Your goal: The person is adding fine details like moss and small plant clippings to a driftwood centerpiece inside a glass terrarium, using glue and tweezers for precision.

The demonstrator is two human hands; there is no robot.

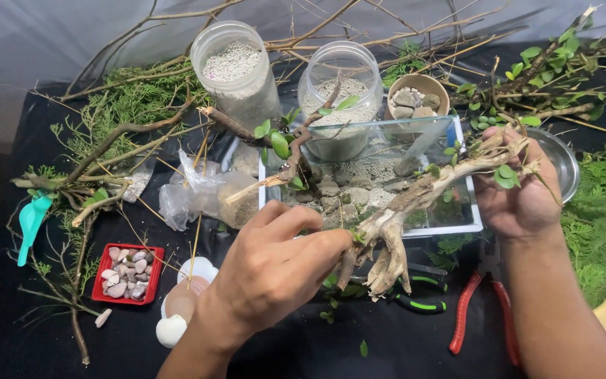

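Head view: both hands hold a driftwood branch [415, 200] over a black table [303, 344]. Left hand [278, 263] pinches the thick, forked lower end with fingertips and thumb, grip closed on the wood. Right hand [517, 193] is wrapped around the thin upper end, also gripping it. Small green leaves [505, 175] sit on the branch by the right hand. Branch runs diagonally, low at left, high at right, across the front edge of a glass tank [387, 133].

Tank holds gravel and stones [348, 193], plus a second twig with leaves [285, 151] leaning out its left side. Behind the tank: two clear plastic jars of pale grit, left jar [236, 70] and right jar [339, 88], then a small bowl of stones [416, 98]. Metal bowl [559, 161] is just right of the right hand.

Left of the tank lies a crumpled plastic bag [201, 196]. Red tray of pebbles [128, 272] sits near the left front, white shells [184, 302] beside it. Teal scoop [31, 224] at far left among bare twigs and green fronds [124, 102]. Red-handled pliers [482, 309] lie under the right forearm; green-and-black-handled tool [419, 295] is just below the branch's forked end. More green fronds [601, 238] at the right edge.
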